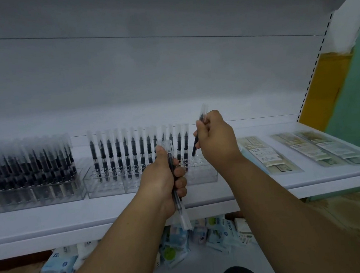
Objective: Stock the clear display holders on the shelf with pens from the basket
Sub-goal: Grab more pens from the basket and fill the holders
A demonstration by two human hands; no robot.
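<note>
Head view showed your white shelf (52,221) carrying two clear display holders side by side. The left holder (35,195) was packed with upright black pens under frosted caps, in tight rows. The right holder (199,175), a transparent box with round holes in its top plate, held a single far row of pens (133,153) running from its left end almost to the right, while the nearer holes and the right end stood unfilled. Your right hand (216,140) was curled round one pen (200,132), pinching it near the capped top, its dark tip tilted down just above the holes at the holder's right end. Your left hand (167,178) gripped a small bunch of spare pens (176,201) in a closed fist, near the shelf's front edge, caps pointing down. Flat printed packets (268,153) in glossy sleeves lay on the shelf to the right. Below the shelf, soft blue-and-white packs (223,232) lay heaped on the floor. The basket was not in sight.
</note>
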